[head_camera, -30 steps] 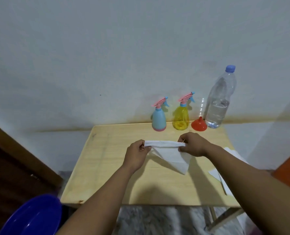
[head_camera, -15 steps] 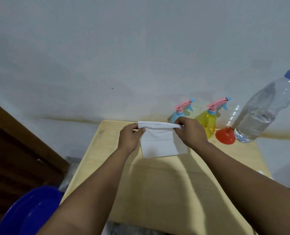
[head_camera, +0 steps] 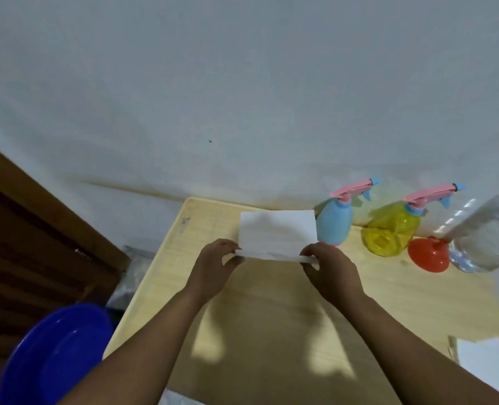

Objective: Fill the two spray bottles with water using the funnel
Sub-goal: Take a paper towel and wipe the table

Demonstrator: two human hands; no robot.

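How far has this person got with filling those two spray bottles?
Filling has not started. The blue spray bottle and yellow spray bottle stand with trigger heads on, the red funnel sits mouth down on the table, and the water bottle stands untouched. In hand: the left hand and right hand pinch a white tissue. Left: unscrew, place the funnel, pour.

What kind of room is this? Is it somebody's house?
Probably a plain room in a home, though I can't be sure. There's a small wooden table pushed against a bare white wall, a dark wooden door on the left, and a blue plastic basin beside the table.
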